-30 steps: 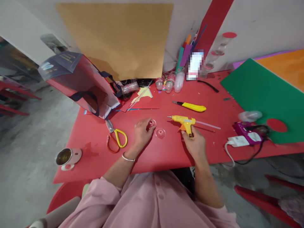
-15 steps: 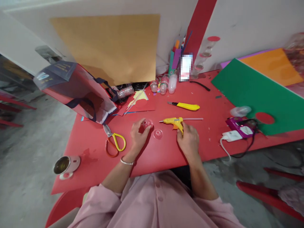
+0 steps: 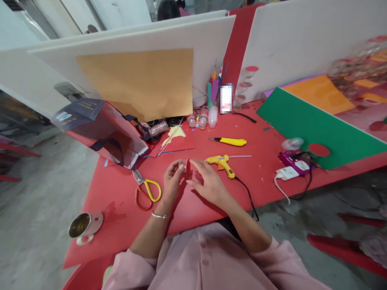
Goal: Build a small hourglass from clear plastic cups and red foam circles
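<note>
My left hand [image 3: 173,177] is closed round a small clear plastic piece, with a thin red disc [image 3: 188,165] standing edge-on at its right side. Fingers stretched and thumb apart, my right hand [image 3: 211,186] is open close by the disc; whether its fingertips touch the disc I cannot tell. Another clear plastic piece [image 3: 198,177] shows partly behind the right hand, on the red table. Just beyond that hand lies a yellow glue gun [image 3: 222,163] on its side, a glue stick [image 3: 240,156] poking from its back.
Scissors [image 3: 148,193] and a mug [image 3: 86,226] are at the left. A bag [image 3: 99,131] stands behind them. A yellow cutter [image 3: 231,141] lies farther back. On the right are a purple power box [image 3: 294,161] and a green sheet [image 3: 317,125]. The glue gun's cord [image 3: 248,193] crosses the front edge.
My right hand has let go of the glue gun, now lying on the table, and moved left to my left hand. The red disc now stands edge-on there. The view has tilted up.
</note>
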### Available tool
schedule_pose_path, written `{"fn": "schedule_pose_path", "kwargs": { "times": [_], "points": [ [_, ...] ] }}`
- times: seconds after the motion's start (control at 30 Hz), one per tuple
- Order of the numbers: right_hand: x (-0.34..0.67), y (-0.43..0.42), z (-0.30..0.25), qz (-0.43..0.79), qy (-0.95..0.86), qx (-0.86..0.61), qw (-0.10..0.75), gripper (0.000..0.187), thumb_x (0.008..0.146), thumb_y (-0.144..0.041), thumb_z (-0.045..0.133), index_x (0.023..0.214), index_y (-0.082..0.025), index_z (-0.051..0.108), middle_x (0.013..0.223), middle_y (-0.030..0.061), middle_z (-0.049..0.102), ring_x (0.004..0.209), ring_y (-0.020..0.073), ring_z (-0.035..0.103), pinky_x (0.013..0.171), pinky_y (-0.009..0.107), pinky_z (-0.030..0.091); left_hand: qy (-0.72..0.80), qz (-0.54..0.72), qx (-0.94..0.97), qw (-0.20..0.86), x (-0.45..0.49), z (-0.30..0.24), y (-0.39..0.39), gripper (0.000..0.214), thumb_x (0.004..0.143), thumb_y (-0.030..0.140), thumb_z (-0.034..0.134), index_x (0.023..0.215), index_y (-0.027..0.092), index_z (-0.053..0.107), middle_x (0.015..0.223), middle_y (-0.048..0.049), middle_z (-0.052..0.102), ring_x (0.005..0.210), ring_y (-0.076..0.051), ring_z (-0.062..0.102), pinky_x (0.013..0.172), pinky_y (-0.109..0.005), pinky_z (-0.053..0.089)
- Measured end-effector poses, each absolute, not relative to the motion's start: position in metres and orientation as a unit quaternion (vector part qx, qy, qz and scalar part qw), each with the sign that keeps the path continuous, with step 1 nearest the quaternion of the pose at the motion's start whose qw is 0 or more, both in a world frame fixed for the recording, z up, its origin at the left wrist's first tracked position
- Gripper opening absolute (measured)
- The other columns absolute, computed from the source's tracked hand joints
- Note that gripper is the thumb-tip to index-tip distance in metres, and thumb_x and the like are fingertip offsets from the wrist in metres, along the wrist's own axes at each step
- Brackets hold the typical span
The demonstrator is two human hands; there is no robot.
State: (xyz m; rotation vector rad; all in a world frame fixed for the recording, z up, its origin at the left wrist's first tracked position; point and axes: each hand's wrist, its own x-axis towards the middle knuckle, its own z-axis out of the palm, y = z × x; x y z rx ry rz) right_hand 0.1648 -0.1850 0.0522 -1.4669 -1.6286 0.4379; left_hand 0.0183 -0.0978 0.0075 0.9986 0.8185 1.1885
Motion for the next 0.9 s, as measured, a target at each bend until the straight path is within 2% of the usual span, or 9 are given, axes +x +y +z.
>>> {"fn": "schedule_pose_path", "kwargs": {
  "times": [0.2,0.27,0.33,0.43,0.67,0.77,0.9],
  "points": [
    [0.148,-0.154,0.061,0.15,-0.67,-0.567,0.455,0.05,0.097,-0.027,0.07,0.146,-0.026,0.058,0.144,0.0141,0.065,0.136,0.03,0.06,0.117,0.053,0.049,0.328,0.529,0.362,0.694,0.009,0.025,-0.097,0.036,0.078,0.043,0.089,0.103,0.02,0.076,0.089,-0.0023,0.074,0.074,-0.012,0.068,0.07,-0.023,0.056],
    [0.146,-0.148,0.064,0.152,-0.668,-0.559,0.467,0.052,0.096,-0.026,0.071,0.146,-0.024,0.059,0.144,0.0148,0.064,0.136,0.0294,0.06,0.117,0.051,0.049,0.318,0.524,0.355,0.706,0.006,0.028,-0.096,0.036,0.079,0.045,0.088,0.101,0.02,0.075,0.089,-0.0034,0.074,0.075,-0.013,0.069,0.07,-0.024,0.057],
    [0.146,-0.145,0.068,0.165,-0.678,-0.544,0.466,0.061,0.094,-0.026,0.073,0.151,-0.026,0.053,0.148,0.0146,0.062,0.14,0.0287,0.058,0.118,0.051,0.048,0.314,0.524,0.354,0.708,0.005,0.028,-0.095,0.034,0.08,0.047,0.086,0.1,0.021,0.075,0.092,-0.0042,0.075,0.077,-0.014,0.069,0.072,-0.025,0.057],
    [0.147,-0.143,0.077,0.186,-0.711,-0.53,0.422,0.072,0.094,-0.031,0.075,0.159,-0.028,0.046,0.155,0.0137,0.057,0.145,0.0291,0.054,0.12,0.053,0.046,0.322,0.536,0.342,0.702,0.005,0.027,-0.094,0.033,0.079,0.046,0.088,0.097,0.021,0.073,0.089,-0.0028,0.073,0.075,-0.013,0.067,0.07,-0.025,0.056],
    [0.154,-0.134,0.088,0.197,-0.727,-0.581,0.309,0.061,0.096,-0.045,0.071,0.154,-0.031,0.057,0.149,0.0117,0.066,0.132,0.0337,0.067,0.112,0.053,0.053,0.339,0.547,0.302,0.703,0.007,0.026,-0.092,0.035,0.079,0.045,0.088,0.084,0.018,0.066,0.071,0.0041,0.06,0.061,-0.008,0.055,0.058,-0.018,0.047],
    [0.156,-0.131,0.092,0.196,-0.733,-0.579,0.297,0.059,0.096,-0.041,0.072,0.152,-0.028,0.058,0.149,0.0115,0.066,0.133,0.0333,0.066,0.113,0.052,0.052,0.341,0.549,0.302,0.701,0.008,0.025,-0.092,0.039,0.078,0.05,0.089,0.087,0.018,0.069,0.071,0.0049,0.059,0.06,-0.007,0.054,0.058,-0.018,0.047],
    [0.156,-0.128,0.1,0.202,-0.745,-0.573,0.273,0.06,0.095,-0.034,0.074,0.152,-0.029,0.057,0.158,0.0124,0.057,0.139,0.035,0.061,0.114,0.055,0.051,0.338,0.549,0.315,0.697,0.009,0.022,-0.09,0.039,0.079,0.052,0.089,0.096,0.019,0.074,0.077,0.0037,0.063,0.063,-0.007,0.056,0.059,-0.018,0.047]
  ]
}}
